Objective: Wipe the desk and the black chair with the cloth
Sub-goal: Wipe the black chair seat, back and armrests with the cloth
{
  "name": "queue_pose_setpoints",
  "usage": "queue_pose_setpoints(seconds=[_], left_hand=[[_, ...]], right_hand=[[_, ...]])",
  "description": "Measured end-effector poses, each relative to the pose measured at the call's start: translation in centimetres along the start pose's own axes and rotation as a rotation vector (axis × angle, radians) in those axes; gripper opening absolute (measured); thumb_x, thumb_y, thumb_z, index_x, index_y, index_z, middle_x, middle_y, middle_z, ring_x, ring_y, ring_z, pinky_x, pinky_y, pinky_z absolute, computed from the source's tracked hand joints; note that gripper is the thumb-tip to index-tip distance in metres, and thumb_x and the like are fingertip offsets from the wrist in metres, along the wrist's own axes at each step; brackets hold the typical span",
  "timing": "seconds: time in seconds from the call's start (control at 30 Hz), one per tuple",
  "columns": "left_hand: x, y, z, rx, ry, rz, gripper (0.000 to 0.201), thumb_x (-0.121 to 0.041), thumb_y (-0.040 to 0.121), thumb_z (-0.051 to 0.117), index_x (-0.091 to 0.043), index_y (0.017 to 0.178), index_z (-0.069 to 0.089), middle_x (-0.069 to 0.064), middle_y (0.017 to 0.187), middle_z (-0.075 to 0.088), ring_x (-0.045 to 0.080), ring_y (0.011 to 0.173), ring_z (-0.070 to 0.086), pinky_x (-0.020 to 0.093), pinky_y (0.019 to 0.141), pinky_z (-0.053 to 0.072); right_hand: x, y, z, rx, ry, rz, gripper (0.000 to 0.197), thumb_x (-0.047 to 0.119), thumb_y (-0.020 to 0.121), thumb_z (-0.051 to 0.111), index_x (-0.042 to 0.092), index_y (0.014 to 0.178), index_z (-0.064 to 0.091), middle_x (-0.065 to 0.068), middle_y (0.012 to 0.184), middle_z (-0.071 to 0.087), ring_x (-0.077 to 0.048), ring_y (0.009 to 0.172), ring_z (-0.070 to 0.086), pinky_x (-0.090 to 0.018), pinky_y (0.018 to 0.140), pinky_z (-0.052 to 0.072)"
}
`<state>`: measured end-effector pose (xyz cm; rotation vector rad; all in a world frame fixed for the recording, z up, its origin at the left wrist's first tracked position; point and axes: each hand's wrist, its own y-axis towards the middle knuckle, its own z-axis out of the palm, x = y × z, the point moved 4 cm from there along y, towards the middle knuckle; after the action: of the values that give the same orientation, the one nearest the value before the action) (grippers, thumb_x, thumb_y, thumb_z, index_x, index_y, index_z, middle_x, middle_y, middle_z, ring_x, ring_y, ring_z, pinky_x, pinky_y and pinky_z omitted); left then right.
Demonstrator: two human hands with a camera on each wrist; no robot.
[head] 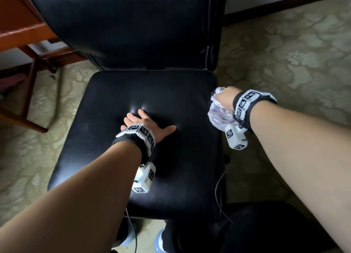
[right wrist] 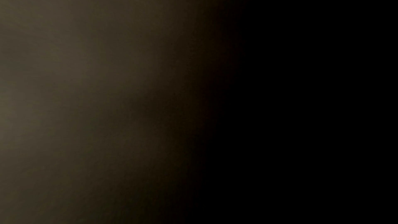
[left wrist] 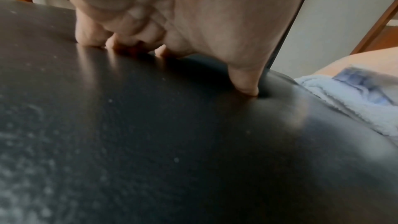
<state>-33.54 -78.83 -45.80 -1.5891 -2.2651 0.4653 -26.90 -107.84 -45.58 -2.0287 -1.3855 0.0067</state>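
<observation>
The black leather chair (head: 117, 93) fills the middle of the head view, its seat facing me and its backrest rising behind. My left hand (head: 147, 126) presses flat on the seat's centre with fingers spread; in the left wrist view the fingertips (left wrist: 245, 88) dent the cushion (left wrist: 150, 142). My right hand (head: 225, 99) grips a bunched white cloth (head: 218, 114) against the seat's right edge; the same cloth (left wrist: 344, 106) shows at the right of the left wrist view. The right wrist view is dark and shows nothing.
The reddish wooden desk (head: 20, 30) stands at the upper left, its legs and crossbars reaching down to the patterned floor (head: 294, 53). A thin cable (head: 218, 192) hangs by the seat's right front corner. My dark trousers (head: 256, 228) and a shoe (head: 161, 241) are at the bottom.
</observation>
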Motion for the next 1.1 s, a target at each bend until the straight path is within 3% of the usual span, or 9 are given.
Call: queue_pose_setpoints(seconds=[0.27, 0.4, 0.5, 0.6, 0.73, 0.83, 0.9, 1.0, 1.1], left_hand=[[4.4, -2.0, -0.3, 0.096, -0.046, 0.057, 0.138, -0.087, 0.068, 0.067, -0.017, 0.166, -0.001, 0.019, 0.171, 0.001, 0.035, 0.159, 0.005, 0.05, 0.128, 0.014], [7.0, -4.0, 0.2, 0.098, -0.109, 0.111, 0.124, -0.075, 0.077, 0.072, -0.021, 0.167, 0.006, 0.015, 0.172, 0.005, 0.03, 0.159, 0.009, 0.045, 0.129, 0.019], [9.3, -5.5, 0.7, 0.097, -0.195, 0.127, 0.107, -0.066, 0.082, 0.074, -0.022, 0.165, 0.022, 0.008, 0.171, 0.015, 0.026, 0.156, 0.024, 0.038, 0.125, 0.029], [12.1, -7.2, 0.7, 0.051, -0.261, 0.111, 0.086, -0.056, 0.087, 0.073, -0.019, 0.157, 0.041, 0.004, 0.164, 0.033, 0.025, 0.146, 0.043, 0.033, 0.118, 0.038], [16.7, -9.6, 0.8, 0.052, -0.254, -0.01, 0.065, -0.051, 0.09, 0.07, -0.017, 0.143, 0.057, 0.011, 0.145, 0.05, 0.03, 0.129, 0.057, 0.035, 0.106, 0.048], [19.8, -11.2, 0.7, 0.072, -0.222, -0.069, 0.057, -0.051, 0.087, 0.07, -0.015, 0.131, 0.066, 0.012, 0.129, 0.065, 0.031, 0.116, 0.064, 0.033, 0.092, 0.054], [21.4, -12.0, 0.7, 0.081, -0.216, -0.085, 0.047, -0.045, 0.091, 0.069, -0.012, 0.123, 0.069, 0.012, 0.122, 0.07, 0.032, 0.113, 0.066, 0.031, 0.083, 0.051], [23.4, -13.7, 0.4, 0.077, -0.237, -0.095, 0.043, -0.041, 0.094, 0.068, -0.01, 0.124, 0.069, 0.013, 0.123, 0.07, 0.032, 0.116, 0.065, 0.031, 0.083, 0.048], [26.0, -14.9, 0.6, 0.076, -0.276, -0.137, 0.046, -0.038, 0.095, 0.067, -0.006, 0.128, 0.067, 0.013, 0.125, 0.069, 0.032, 0.118, 0.064, 0.03, 0.085, 0.048]], right_hand=[[1.5, -4.6, 2.7, 0.133, -0.337, -0.117, 0.037, 0.027, 0.105, 0.043, 0.008, 0.135, 0.055, -0.007, 0.133, 0.056, -0.026, 0.121, 0.059, -0.029, 0.086, 0.049], [1.3, -6.0, 3.6, 0.095, -0.186, -0.094, 0.04, 0.019, 0.103, 0.049, -0.001, 0.137, 0.055, -0.021, 0.139, 0.055, -0.037, 0.128, 0.054, -0.019, 0.059, 0.036], [2.4, -8.4, 4.6, 0.135, -0.267, -0.071, 0.039, 0.018, 0.104, 0.047, -0.001, 0.137, 0.055, -0.019, 0.137, 0.057, -0.036, 0.128, 0.055, -0.019, 0.065, 0.04], [3.1, -10.7, 6.0, 0.151, -0.334, -0.044, 0.031, 0.023, 0.106, 0.039, 0.009, 0.124, 0.06, -0.005, 0.103, 0.06, -0.025, 0.109, 0.059, -0.027, 0.091, 0.05], [4.2, -13.8, 8.4, 0.183, -0.471, -0.133, 0.04, 0.031, 0.105, 0.037, 0.013, 0.134, 0.057, -0.003, 0.134, 0.056, -0.024, 0.125, 0.056, -0.029, 0.101, 0.046], [5.8, -16.6, 10.0, 0.185, -0.62, -0.165, 0.029, 0.029, 0.104, 0.035, 0.012, 0.091, 0.056, 0.003, 0.099, 0.051, -0.019, 0.11, 0.054, -0.03, 0.101, 0.042], [6.4, -18.1, 12.0, 0.295, -0.692, -0.168, 0.028, 0.019, 0.104, 0.036, 0.007, 0.093, 0.059, 0.0, 0.085, 0.047, -0.022, 0.113, 0.054, -0.028, 0.094, 0.041], [7.9, -20.2, 13.9, 0.355, -0.822, -0.268, 0.038, 0.019, 0.104, 0.039, 0.005, 0.132, 0.06, -0.01, 0.127, 0.062, -0.028, 0.128, 0.055, -0.022, 0.086, 0.041], [9.0, -19.8, 15.7, 0.4, -0.884, -0.325, 0.028, 0.032, 0.103, 0.038, 0.021, 0.116, 0.06, -0.006, 0.131, 0.063, -0.024, 0.105, 0.063, -0.036, 0.098, 0.048]])
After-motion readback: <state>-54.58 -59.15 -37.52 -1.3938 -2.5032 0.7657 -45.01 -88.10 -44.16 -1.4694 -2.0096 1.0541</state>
